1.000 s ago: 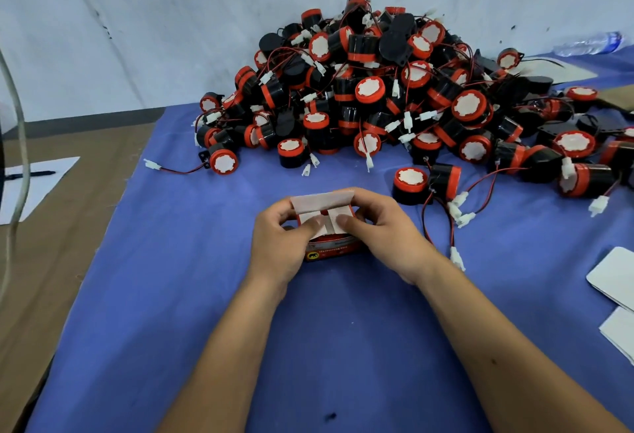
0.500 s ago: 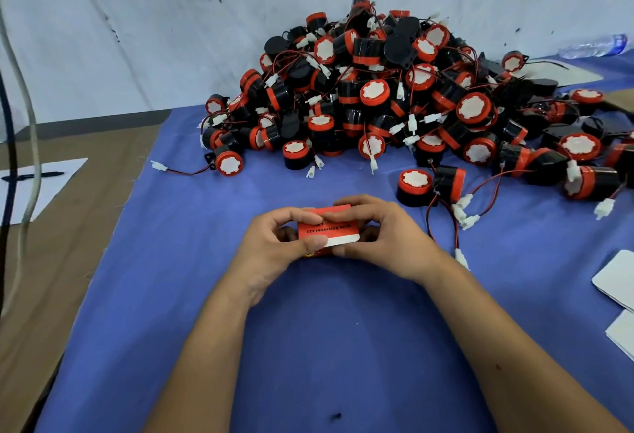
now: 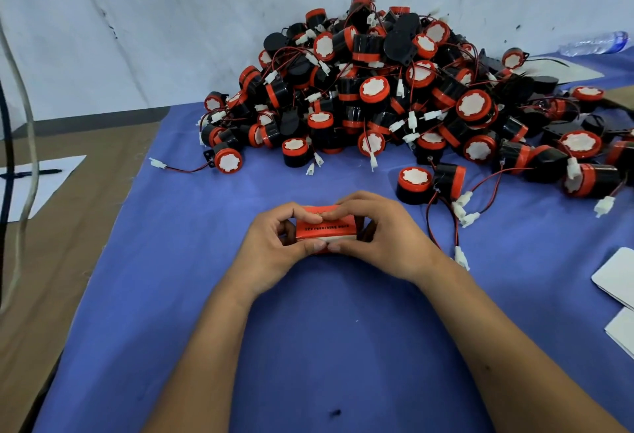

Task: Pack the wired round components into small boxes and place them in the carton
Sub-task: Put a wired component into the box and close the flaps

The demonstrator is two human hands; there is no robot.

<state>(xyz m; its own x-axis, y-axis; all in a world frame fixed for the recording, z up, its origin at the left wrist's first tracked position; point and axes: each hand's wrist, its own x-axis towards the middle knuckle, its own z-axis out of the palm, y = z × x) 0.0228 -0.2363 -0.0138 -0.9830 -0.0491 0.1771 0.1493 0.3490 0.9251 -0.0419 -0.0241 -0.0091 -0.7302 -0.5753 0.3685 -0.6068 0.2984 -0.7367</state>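
Two hands meet at the middle of the blue cloth (image 3: 308,347), both curled round one small box (image 3: 324,229), red with dark lettering and a white strip along its near edge. The left hand (image 3: 274,254) grips it from the left and the right hand (image 3: 384,240) from the right; on each, the index finger hooks over the far top edge and the thumb presses the near edge, so that the thumb tips almost touch in front. The box appears shut, and the fingers cover both of its ends.

Beyond the hands, against the white wall (image 3: 137,20), rises a large pile of round components (image 3: 377,89), black bodies with red rims and white faces, tangled in red and black wires with white plugs. A pair of components (image 3: 430,182) sits apart from the pile, just beyond the right hand, and their wires (image 3: 442,226) trail down close beside the right wrist. Another single component (image 3: 226,159) lies at the pile's left edge with its lead stretched out to the left.

At the right edge of the cloth lie white flat pieces (image 3: 617,278), partly cut off by the frame. A clear plastic bottle (image 3: 597,43) lies far back on the right. Left of the cloth, brown cardboard (image 3: 85,226) carries a white sheet (image 3: 44,182) with a pen (image 3: 31,173) on it, and pale cables (image 3: 29,144) hang in the foreground. No carton can be made out.
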